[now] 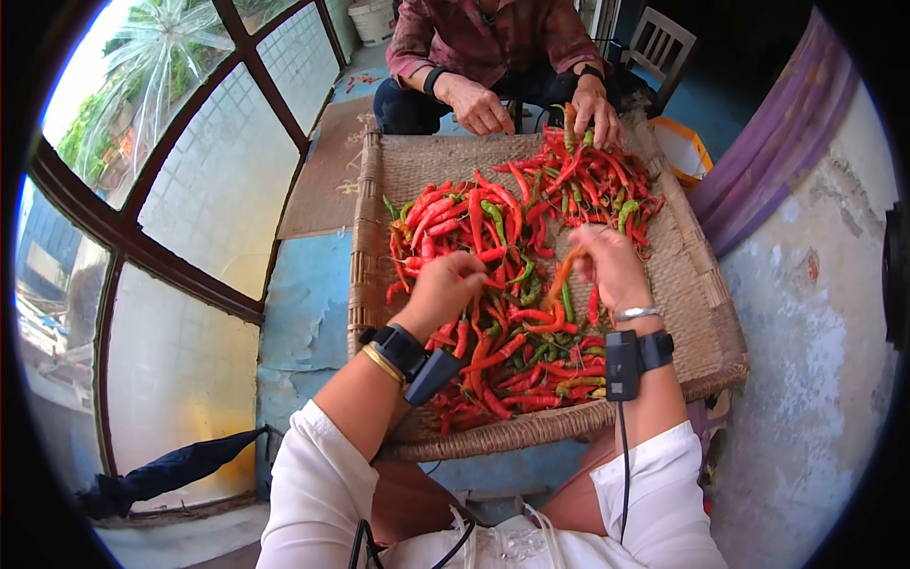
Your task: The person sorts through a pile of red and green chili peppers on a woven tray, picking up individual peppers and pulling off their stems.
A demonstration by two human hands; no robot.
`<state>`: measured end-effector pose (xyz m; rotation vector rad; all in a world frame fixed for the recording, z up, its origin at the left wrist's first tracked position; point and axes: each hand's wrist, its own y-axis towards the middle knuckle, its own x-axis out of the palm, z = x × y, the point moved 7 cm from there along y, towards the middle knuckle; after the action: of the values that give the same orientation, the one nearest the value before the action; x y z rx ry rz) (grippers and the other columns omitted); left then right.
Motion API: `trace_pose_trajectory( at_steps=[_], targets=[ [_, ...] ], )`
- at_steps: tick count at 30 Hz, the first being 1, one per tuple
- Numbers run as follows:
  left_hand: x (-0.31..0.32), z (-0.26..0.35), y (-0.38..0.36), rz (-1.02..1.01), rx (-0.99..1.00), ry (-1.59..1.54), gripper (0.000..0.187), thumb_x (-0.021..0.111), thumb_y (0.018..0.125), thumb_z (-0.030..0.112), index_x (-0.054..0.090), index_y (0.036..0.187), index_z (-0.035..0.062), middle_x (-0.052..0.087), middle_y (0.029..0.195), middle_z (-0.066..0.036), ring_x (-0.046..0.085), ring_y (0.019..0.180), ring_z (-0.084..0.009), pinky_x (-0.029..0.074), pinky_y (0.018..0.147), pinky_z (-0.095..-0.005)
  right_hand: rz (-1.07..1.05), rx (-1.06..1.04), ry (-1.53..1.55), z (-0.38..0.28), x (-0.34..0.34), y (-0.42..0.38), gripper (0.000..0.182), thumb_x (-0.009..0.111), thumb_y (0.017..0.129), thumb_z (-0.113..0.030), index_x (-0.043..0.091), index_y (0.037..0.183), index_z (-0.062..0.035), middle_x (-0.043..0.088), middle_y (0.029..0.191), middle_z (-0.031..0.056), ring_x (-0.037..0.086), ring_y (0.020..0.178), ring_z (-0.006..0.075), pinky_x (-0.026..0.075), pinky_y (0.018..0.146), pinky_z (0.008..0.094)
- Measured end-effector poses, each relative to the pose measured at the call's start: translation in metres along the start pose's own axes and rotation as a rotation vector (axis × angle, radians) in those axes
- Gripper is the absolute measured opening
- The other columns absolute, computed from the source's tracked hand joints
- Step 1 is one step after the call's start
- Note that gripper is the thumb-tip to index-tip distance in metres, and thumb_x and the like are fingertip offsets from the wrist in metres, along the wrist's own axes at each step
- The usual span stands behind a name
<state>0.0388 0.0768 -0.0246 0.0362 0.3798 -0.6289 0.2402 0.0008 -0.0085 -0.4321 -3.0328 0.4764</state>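
A heap of red chili peppers (493, 365), with some green ones among them, lies on a woven tray (687, 275). My left hand (444, 292) is over the left side of the heap, thumb and fingertips pressed together; whatever is between them is too small to make out. To its right, my right hand (611, 267) is closed on an orange chili pepper (567, 272), which hangs down from the fingers. A second pile of red peppers (616, 180) sits at the tray's far right corner.
Across the tray sits another person (493, 38), one hand (595, 112) at the far pile and the other (474, 106) near the rim. A white chair (659, 43) and a yellow-rimmed bucket (700, 156) stand behind. Windows line the left; a folded umbrella (175, 472) leans there.
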Motion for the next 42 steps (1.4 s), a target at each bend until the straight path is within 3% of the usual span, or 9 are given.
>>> trace_pose_trajectory(
  at_steps=[2, 6, 9, 13, 17, 22, 34, 36, 42],
  targets=[
    [-0.021, -0.001, 0.007, 0.192, 0.161, 0.282, 0.014, 0.059, 0.075, 0.012, 0.059, 0.087, 0.0041, 0.06, 0.072, -0.009, 0.059, 0.066, -0.0191, 0.046, 0.06, -0.0307, 0.248, -0.312, 0.727, -0.013, -0.025, 0.0, 0.018, 0.051, 0.085, -0.019, 0.052, 0.095, -0.0035, 0.058, 0.076, 0.0027, 0.057, 0.063, 0.0103, 0.045, 0.052, 0.0223],
    [-0.027, 0.015, 0.008, 0.29, 0.261, 0.567, 0.019, 0.06, 0.072, 0.01, 0.058, 0.09, 0.0052, 0.06, 0.083, -0.009, 0.057, 0.074, -0.0238, 0.046, 0.068, -0.0322, 0.346, -0.026, 0.774, 0.019, -0.035, 0.007, 0.025, 0.051, 0.085, -0.02, 0.048, 0.103, -0.003, 0.059, 0.08, 0.0063, 0.059, 0.069, 0.0134, 0.048, 0.057, 0.0269],
    [-0.012, 0.018, 0.01, 0.262, 0.475, 0.803, 0.023, 0.059, 0.072, 0.015, 0.059, 0.094, 0.0091, 0.058, 0.092, -0.007, 0.052, 0.089, -0.025, 0.042, 0.075, -0.0358, 0.211, -0.043, 0.645, 0.011, -0.009, -0.001, 0.029, 0.054, 0.083, -0.023, 0.049, 0.104, -0.0036, 0.06, 0.077, 0.006, 0.058, 0.065, 0.0122, 0.046, 0.051, 0.0237],
    [0.004, 0.011, 0.009, 0.141, 0.446, 0.989, 0.027, 0.06, 0.07, 0.02, 0.059, 0.096, 0.0115, 0.058, 0.09, -0.007, 0.049, 0.091, -0.0256, 0.039, 0.082, -0.034, 0.08, -0.038, 0.523, 0.014, 0.016, 0.0, 0.029, 0.055, 0.082, -0.025, 0.05, 0.102, -0.0046, 0.059, 0.074, 0.0033, 0.057, 0.06, 0.0092, 0.044, 0.046, 0.0198],
    [0.007, 0.015, 0.01, 0.055, 0.383, 0.977, 0.024, 0.06, 0.071, 0.018, 0.06, 0.093, 0.0095, 0.058, 0.089, -0.008, 0.051, 0.088, -0.0258, 0.041, 0.078, -0.0351, -0.001, 0.074, 0.392, 0.032, 0.03, 0.001, 0.026, 0.053, 0.084, -0.025, 0.051, 0.099, -0.0045, 0.059, 0.073, 0.0026, 0.057, 0.059, 0.0084, 0.043, 0.045, 0.0191],
    [0.006, 0.027, 0.003, 0.09, 0.383, 0.472, 0.02, 0.059, 0.073, 0.015, 0.059, 0.088, 0.0034, 0.058, 0.082, -0.012, 0.057, 0.077, -0.0269, 0.045, 0.067, -0.0352, -0.068, 0.183, 0.285, 0.037, 0.053, -0.007, 0.024, 0.052, 0.084, -0.029, 0.054, 0.091, -0.0058, 0.054, 0.066, -0.0003, 0.052, 0.053, 0.0065, 0.04, 0.041, 0.0176],
    [0.021, 0.045, -0.014, -0.059, 0.426, 0.141, 0.02, 0.062, 0.073, 0.008, 0.057, 0.092, 0.0011, 0.06, 0.075, -0.012, 0.059, 0.066, -0.0173, 0.047, 0.059, -0.0271, 0.007, 0.063, 0.354, 0.024, 0.037, -0.006, 0.016, 0.057, 0.08, -0.022, 0.053, 0.077, -0.0073, 0.049, 0.055, -0.0017, 0.041, 0.041, 0.0044, 0.031, 0.034, 0.0178],
    [0.015, 0.031, -0.008, -0.087, 0.227, 0.153, 0.017, 0.061, 0.074, 0.007, 0.058, 0.089, 0.001, 0.06, 0.072, -0.011, 0.059, 0.066, -0.0167, 0.047, 0.059, -0.0259, 0.076, 0.021, 0.401, 0.015, 0.018, -0.003, 0.015, 0.056, 0.08, -0.021, 0.053, 0.077, -0.0068, 0.049, 0.055, -0.0014, 0.042, 0.04, 0.005, 0.032, 0.033, 0.0183],
    [-0.038, 0.012, 0.005, 0.332, 0.217, 0.469, 0.019, 0.06, 0.072, 0.012, 0.06, 0.091, 0.0073, 0.06, 0.078, -0.01, 0.058, 0.07, -0.027, 0.046, 0.064, -0.0323, 0.277, -0.057, 0.838, 0.017, -0.029, 0.0, 0.019, 0.054, 0.083, -0.025, 0.052, 0.086, -0.0063, 0.061, 0.075, 0.0065, 0.058, 0.065, 0.0117, 0.045, 0.054, 0.0251]
  ],
)
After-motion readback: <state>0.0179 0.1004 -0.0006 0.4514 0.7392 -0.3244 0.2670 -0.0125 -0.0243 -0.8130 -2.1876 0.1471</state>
